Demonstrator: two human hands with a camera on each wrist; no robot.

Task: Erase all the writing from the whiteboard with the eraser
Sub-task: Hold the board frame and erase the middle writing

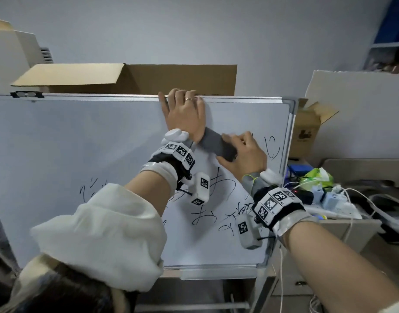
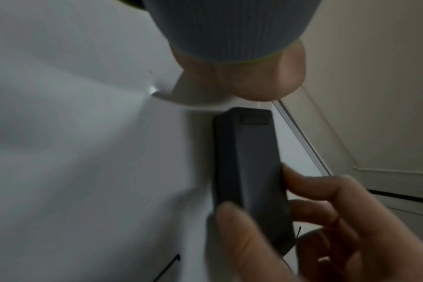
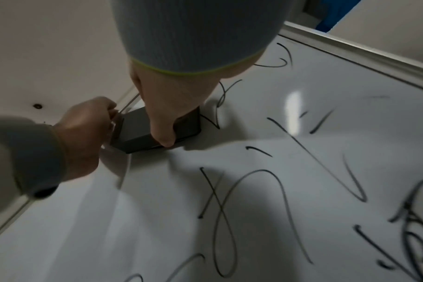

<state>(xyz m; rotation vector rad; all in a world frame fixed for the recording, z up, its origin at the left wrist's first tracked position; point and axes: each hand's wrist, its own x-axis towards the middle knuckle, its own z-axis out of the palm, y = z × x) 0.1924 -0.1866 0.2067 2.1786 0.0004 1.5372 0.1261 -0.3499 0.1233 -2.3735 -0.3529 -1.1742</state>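
Observation:
The whiteboard (image 1: 81,136) stands upright, and black writing (image 1: 216,199) covers its lower middle and right side. My left hand (image 1: 185,109) grips the board's top edge, fingers curled over the frame. My right hand (image 1: 243,152) holds a dark grey eraser (image 1: 219,143) flat against the board, just below the left wrist. Left wrist view: the eraser (image 2: 249,171) lies on the bare board, pinched by the right hand (image 2: 302,219). Right wrist view: the right thumb lies over the eraser (image 3: 143,131), black strokes (image 3: 254,190) fill the board below it, and the left hand (image 3: 85,133) is at the edge.
A large open cardboard box (image 1: 126,77) sits behind the board. To the right are a smaller box (image 1: 307,132), a white foam sheet (image 1: 363,109), and a desk with power strips and cables (image 1: 329,199). A marker tray (image 1: 216,273) runs under the board.

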